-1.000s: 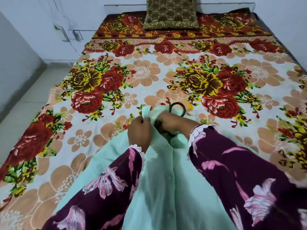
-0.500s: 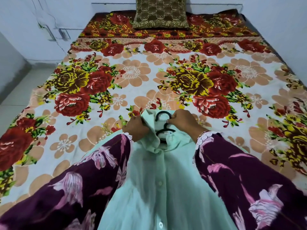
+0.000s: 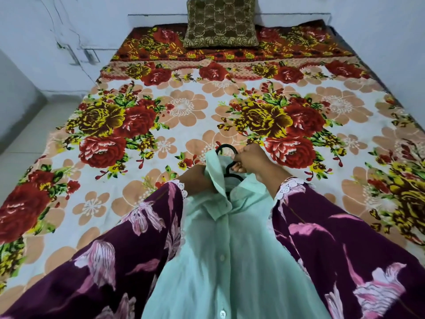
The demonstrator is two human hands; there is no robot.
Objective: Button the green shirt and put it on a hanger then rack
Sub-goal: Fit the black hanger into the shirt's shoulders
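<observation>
The light green shirt (image 3: 220,261) hangs in front of me over the bed, its front buttoned with white buttons down the middle. A black hanger (image 3: 226,148) sits inside the collar, with its hook sticking out above. My right hand (image 3: 250,161) is closed on the hanger's neck just under the hook. On the left side of the collar, my left hand (image 3: 197,180) grips the fabric, partly hidden behind the raised collar flap. Both arms wear dark purple floral sleeves.
A bed (image 3: 179,107) with a floral sheet fills the view ahead. A brown patterned cushion (image 3: 220,21) leans on the wall at its head. Pale tiled floor (image 3: 25,139) runs along the bed's left side, with a white wall behind.
The shirt collar has been pulled up around the hanger. My right hand has shifted from the collar onto the hanger's neck. My view has tilted slightly.
</observation>
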